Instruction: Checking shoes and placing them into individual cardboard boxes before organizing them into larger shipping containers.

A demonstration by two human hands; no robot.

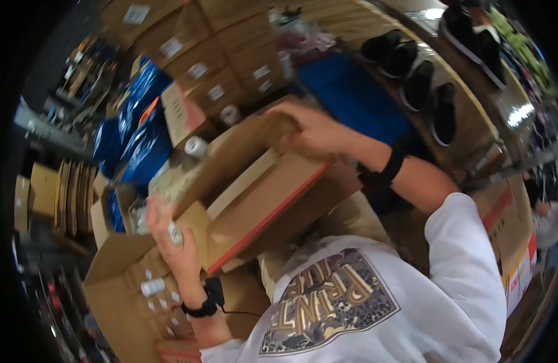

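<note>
In front of me is a brown cardboard box (264,206) with a red stripe along one edge, tilted, its flaps raised. My right hand (312,130) grips its far right flap, thumb inside the edge. My left hand (174,245) is at the box's left end, fingers stretched out and somewhat blurred. A small whitish patch shows by its palm; I cannot make out what it is. Whether the left palm touches the box is unclear. Below the left hand stands a larger open carton (118,290) with several small white-labelled boxes (161,296) in it.
Stacked cartons (212,54) rise at the back. White rolls (196,147) and blue plastic bags (142,127) lie at the far left. Black shoes (417,85) line a wooden shelf at right, beside a blue bin (351,97). Flattened cardboard (73,196) stands at left.
</note>
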